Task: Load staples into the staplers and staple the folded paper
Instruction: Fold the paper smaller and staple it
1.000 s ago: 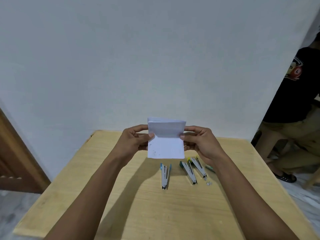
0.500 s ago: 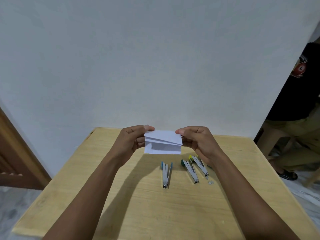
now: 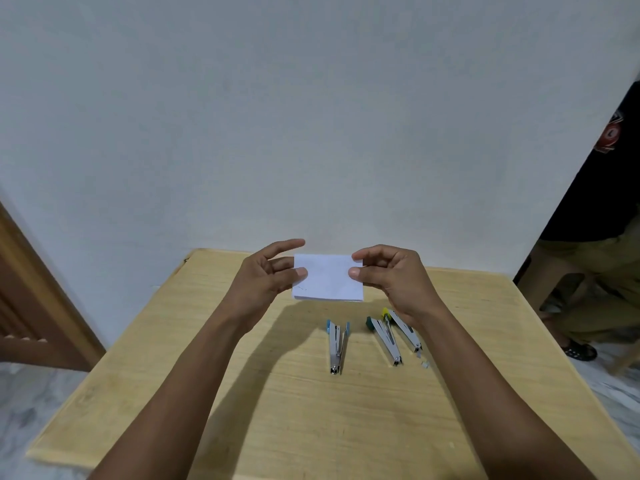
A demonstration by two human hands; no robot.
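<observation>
folded paper (image 3: pixel 327 277) now closed flat — was gaping | left hand (image 3: pixel 266 277) pinches left edge | right hand (image 3: pixel 391 275) pinches right edge

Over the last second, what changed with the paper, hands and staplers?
The folded paper was closed: its raised top flap came down, and it is now one flat wad held above the table. The left hand and right hand kept pinching its side edges; the left index finger has lifted off, straight. The three staplers stayed on the table, untouched.
</observation>
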